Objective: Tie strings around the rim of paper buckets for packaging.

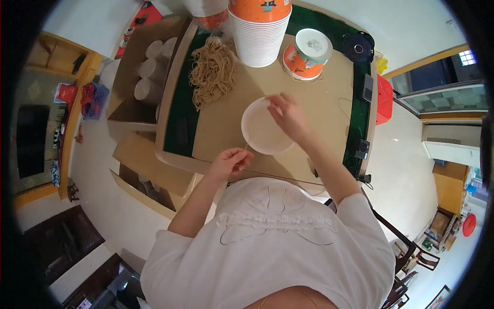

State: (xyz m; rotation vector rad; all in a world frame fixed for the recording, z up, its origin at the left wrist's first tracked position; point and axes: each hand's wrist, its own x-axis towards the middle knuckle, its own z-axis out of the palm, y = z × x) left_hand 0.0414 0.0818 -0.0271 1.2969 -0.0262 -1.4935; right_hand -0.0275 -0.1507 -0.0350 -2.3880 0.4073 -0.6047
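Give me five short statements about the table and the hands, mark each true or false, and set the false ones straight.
1. The heap of tan twine lies left of the tall bucket stack. True.
2. The round white container sits beyond the bucket stack. False: it is nearer the person.
3. The right hand is at the container's far side, the left hand at its near left. True.
4. The open cardboard box left of the table holds only twine. False: white cylinders show inside.
5. The short orange tub stands right of the bucket stack. True.
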